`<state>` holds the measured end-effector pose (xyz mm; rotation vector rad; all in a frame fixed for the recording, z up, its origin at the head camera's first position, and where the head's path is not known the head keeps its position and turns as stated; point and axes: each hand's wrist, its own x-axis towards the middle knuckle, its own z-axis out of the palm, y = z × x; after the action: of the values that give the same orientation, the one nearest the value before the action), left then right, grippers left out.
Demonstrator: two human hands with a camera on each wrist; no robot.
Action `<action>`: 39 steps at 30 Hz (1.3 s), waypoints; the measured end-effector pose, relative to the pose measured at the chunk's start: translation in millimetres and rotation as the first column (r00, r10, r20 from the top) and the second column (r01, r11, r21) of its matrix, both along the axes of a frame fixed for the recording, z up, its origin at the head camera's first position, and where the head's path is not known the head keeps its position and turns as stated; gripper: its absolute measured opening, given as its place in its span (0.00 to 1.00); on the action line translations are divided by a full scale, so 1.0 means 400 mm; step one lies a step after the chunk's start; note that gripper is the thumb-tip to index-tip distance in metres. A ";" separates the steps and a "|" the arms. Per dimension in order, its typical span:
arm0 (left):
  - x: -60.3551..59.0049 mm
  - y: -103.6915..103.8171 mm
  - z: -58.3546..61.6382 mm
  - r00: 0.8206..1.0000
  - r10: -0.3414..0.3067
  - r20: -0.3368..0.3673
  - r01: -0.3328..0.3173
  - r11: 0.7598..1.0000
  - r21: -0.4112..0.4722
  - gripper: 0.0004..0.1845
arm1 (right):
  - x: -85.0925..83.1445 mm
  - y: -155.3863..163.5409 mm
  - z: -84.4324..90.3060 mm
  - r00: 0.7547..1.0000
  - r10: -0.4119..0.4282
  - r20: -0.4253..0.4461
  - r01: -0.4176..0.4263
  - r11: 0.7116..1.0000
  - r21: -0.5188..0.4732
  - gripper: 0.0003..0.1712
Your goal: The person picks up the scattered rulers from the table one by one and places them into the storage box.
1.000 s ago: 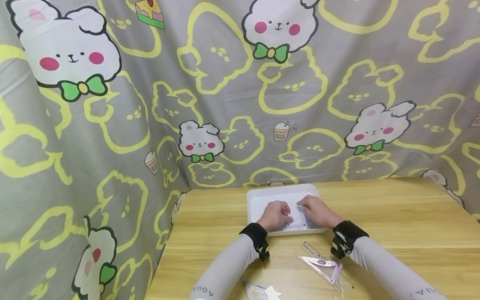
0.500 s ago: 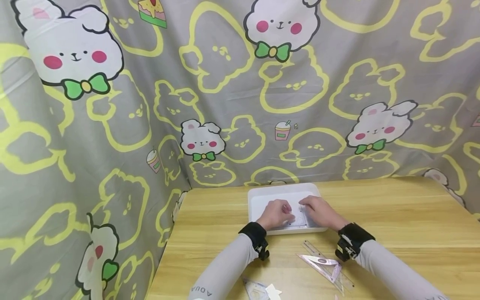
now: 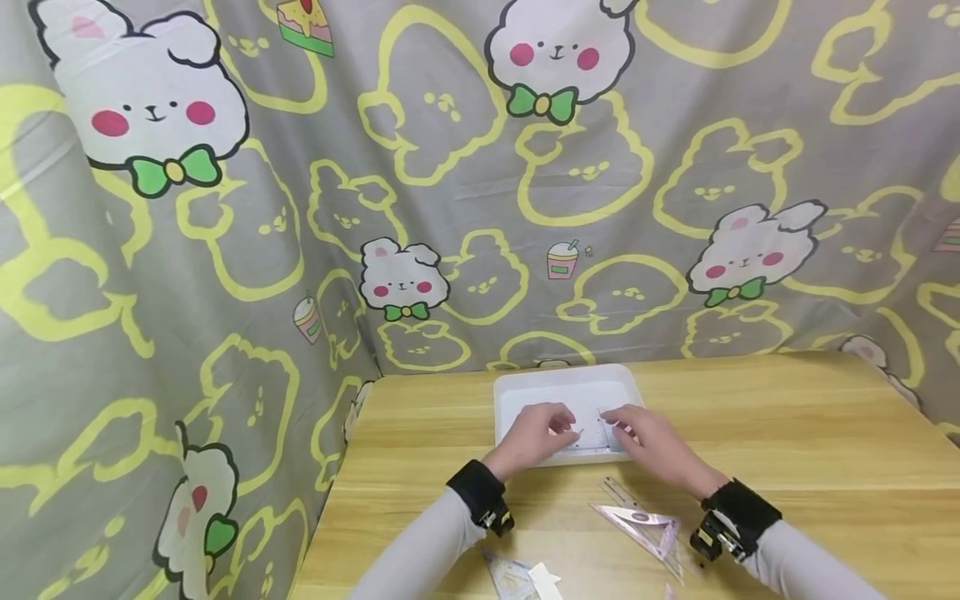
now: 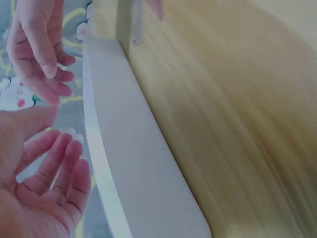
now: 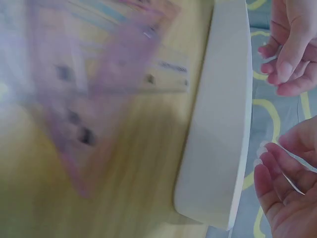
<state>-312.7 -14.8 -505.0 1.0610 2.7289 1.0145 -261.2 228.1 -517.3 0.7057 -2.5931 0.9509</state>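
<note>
Above the white tray (image 3: 517,382) are both hands, one on each side. My left hand (image 3: 536,435) hovers at the tray's near left part, its fingers loosely bent and apart from the thumb. My right hand (image 3: 656,440) is over the right part, fingers relaxed. Neither visibly holds anything. Clear plastic drawing pieces with fine markings (image 3: 600,437) lie in the tray between the hands; their exact shapes are partly hidden. The left wrist view shows the left hand (image 4: 44,183) with its palm side visible, and the right wrist view shows the right hand (image 5: 290,186) likewise.
In front of the tray, a pinkish set square (image 3: 637,523) lies over a clear ruler (image 3: 617,490) on the wooden table (image 3: 810,433). Nearer left are a clear triangular piece (image 3: 510,575) and a white star-shaped piece (image 3: 546,577). A patterned curtain (image 3: 465,183) hangs behind and at left.
Both hands have drawn slightly apart, the wrists moving outward. More of the clear pieces in the tray now shows between them.
</note>
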 end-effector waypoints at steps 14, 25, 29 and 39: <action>0.132 -0.010 0.013 0.981 -0.134 -0.141 0.125 0.990 -0.071 0.13 | 0.149 0.027 -0.019 0.968 -0.131 -0.214 0.140 0.990 0.025 0.23; 0.247 0.076 -0.029 0.967 -0.198 -0.158 0.120 0.906 -0.406 0.35 | 0.229 0.075 -0.077 0.998 -0.065 -0.020 0.067 0.988 0.140 0.33; 0.266 0.117 -0.050 0.983 -0.143 -0.115 0.077 0.888 -0.454 0.38 | 0.243 0.085 -0.091 0.997 -0.072 -0.001 0.071 0.979 0.192 0.38; 0.279 0.166 -0.085 0.977 -0.081 -0.197 -0.020 0.885 -0.465 0.35 | 0.254 0.089 -0.096 0.990 -0.074 0.116 0.053 0.982 0.181 0.34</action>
<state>-201.3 51.4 -538.8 1.1639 2.8789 0.2145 -159.8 263.7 -555.8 0.6207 -2.8171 0.7734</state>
